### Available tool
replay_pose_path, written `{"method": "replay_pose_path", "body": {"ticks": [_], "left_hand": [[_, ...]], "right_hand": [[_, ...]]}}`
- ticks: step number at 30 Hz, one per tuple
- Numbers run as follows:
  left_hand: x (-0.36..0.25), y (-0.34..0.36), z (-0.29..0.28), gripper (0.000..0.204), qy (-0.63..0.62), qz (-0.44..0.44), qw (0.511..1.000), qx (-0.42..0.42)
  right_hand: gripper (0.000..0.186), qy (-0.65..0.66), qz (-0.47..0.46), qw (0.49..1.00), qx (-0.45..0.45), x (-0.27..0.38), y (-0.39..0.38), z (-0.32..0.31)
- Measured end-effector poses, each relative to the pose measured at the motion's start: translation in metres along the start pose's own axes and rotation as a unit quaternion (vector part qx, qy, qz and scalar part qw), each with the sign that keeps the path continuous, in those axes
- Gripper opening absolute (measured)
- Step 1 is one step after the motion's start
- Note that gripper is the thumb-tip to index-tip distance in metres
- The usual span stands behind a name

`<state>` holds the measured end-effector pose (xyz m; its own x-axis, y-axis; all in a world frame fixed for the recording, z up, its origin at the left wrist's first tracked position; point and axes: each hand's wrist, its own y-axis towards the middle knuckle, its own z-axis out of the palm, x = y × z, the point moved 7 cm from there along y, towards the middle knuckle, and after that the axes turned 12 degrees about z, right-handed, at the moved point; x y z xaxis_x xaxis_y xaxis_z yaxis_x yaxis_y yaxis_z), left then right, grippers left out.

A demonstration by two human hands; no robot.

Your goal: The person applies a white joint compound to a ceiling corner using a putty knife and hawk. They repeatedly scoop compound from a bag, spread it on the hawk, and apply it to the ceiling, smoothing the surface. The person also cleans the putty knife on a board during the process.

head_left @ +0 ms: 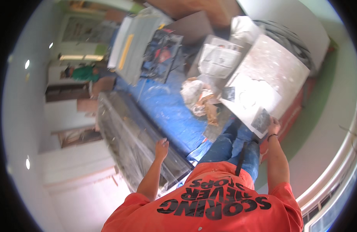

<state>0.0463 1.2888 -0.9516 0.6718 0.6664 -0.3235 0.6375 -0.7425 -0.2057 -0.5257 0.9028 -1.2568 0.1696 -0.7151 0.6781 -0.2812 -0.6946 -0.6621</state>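
Observation:
My right hand [274, 125] is closed on the edge of a dark grey rectangular plate, like a trowel blade [261, 120], at the near corner of a large white board [280, 54]. Its handle, if it has one, is hidden. A second dark grey square piece [228, 94] lies at the board's left edge. Bright light washes out the middle of the board. Out to the left, my left hand [162, 149] hangs in the air with loosely bent fingers and nothing visible in it. Below it is a long dark piece under clear plastic sheeting [134, 133].
Blue sheeting [163, 112] covers the floor. Crumpled paper and plastic [198, 96] and a white sack [219, 60] lie left of the board. Beyond are a tool-strewn dark panel [161, 54] and leaning grey panels [134, 46]. A person in green [84, 73] is at far left.

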Motion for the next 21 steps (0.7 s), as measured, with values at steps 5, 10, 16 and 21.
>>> {"method": "replay_pose_path", "body": {"ticks": [5, 10, 16, 21], "left_hand": [[0.102, -0.275, -0.02, 0.036, 0.082, -0.276, 0.954, 0.087], [0.1, -0.424, 0.07, 0.034, -0.146, -0.494, 0.836, 0.189], [0.031, -0.371, 0.149, 0.055, -0.395, -0.43, 0.788, 0.194], [0.02, -0.321, 0.159, 0.057, -0.51, -0.369, 0.732, 0.26]], "right_hand": [[0.044, -0.047, 0.059, 0.997, 0.02, -0.026, 0.023, 0.01], [0.054, -0.234, -0.065, 0.97, 0.015, -0.041, 0.009, -0.019], [0.024, -0.162, 0.278, 0.863, 0.389, -0.126, -0.044, -0.043], [0.04, -0.495, 0.327, 0.754, 0.28, -0.121, -0.16, -0.066]]}}
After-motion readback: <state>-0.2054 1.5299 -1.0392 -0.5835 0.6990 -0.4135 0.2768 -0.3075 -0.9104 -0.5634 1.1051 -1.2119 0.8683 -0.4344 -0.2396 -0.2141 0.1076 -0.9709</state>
